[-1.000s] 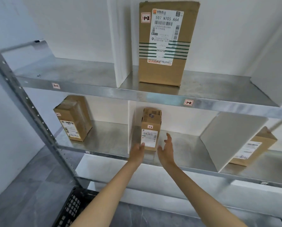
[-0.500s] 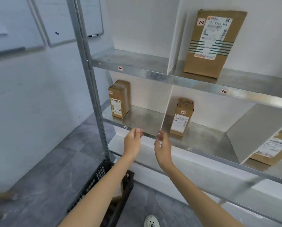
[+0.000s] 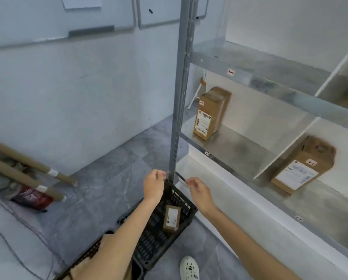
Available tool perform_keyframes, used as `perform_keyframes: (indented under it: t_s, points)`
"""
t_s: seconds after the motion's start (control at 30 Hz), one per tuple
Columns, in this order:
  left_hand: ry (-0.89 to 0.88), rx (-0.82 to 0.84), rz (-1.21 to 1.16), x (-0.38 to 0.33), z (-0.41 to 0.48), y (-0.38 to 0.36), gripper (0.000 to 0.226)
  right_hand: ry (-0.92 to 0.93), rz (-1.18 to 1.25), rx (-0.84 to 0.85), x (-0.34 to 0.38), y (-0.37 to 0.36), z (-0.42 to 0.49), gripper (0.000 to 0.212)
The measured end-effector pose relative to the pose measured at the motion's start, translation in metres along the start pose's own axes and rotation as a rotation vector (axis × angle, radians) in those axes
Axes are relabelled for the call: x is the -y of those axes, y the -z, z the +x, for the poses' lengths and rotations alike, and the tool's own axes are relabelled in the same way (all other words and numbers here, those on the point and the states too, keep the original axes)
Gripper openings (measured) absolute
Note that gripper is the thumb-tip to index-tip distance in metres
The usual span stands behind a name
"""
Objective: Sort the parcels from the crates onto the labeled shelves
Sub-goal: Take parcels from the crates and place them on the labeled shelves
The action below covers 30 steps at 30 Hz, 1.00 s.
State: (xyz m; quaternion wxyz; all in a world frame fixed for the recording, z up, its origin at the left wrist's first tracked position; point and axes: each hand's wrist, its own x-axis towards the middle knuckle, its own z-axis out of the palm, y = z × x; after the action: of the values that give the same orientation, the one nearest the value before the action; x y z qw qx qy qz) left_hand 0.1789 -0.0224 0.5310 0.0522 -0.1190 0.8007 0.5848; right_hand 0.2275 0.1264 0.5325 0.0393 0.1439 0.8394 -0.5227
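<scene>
Both grips (image 3: 153, 185) (image 3: 199, 191) dropped; parcel (image 3: 171, 219) lies below, between.

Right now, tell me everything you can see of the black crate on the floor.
The black crate looks plastic, with lattice walls and a perforated bottom. It stands on the grey floor at the foot of the shelf post. One small brown parcel with a pale label lies inside. The left forearm crosses in front of its left side. The left hand and right hand hover over its far end, holding nothing.
</scene>
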Motion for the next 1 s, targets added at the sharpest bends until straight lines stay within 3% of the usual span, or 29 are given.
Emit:
perform_keyframes:
  t_s: [0.17,0.37,0.5,0.63,0.8,0.9,1.0]
  points:
    - [0.160,-0.019,0.099,0.033,0.048,-0.019,0.026,-0.148,-0.098,0.182,-0.025,-0.016,0.068,0.022]
    - [0.328,0.010,0.204,0.125,0.119,-0.052,0.029,-0.375,-0.163,0.324,-0.120,-0.060,0.154,0.017]
    - [0.393,0.076,0.334,0.235,0.172,-0.088,0.028,-0.581,-0.109,0.333,-0.218,-0.119,0.212,0.026]
    - [0.433,0.186,0.377,0.370,0.212,-0.139,0.030,-0.776,-0.011,0.241,-0.337,-0.185,0.266,0.018]
    - [0.538,0.242,0.191,0.516,0.252,-0.209,0.035,-0.925,0.034,0.227,-0.465,-0.257,0.327,0.023]
    - [0.599,0.290,0.075,0.610,0.273,-0.250,0.051,-0.968,-0.021,0.237,-0.527,-0.295,0.350,0.036]
    - [0.676,0.390,0.121,0.699,0.287,-0.286,0.076,-1.035,-0.024,0.269,-0.579,-0.326,0.363,0.031]
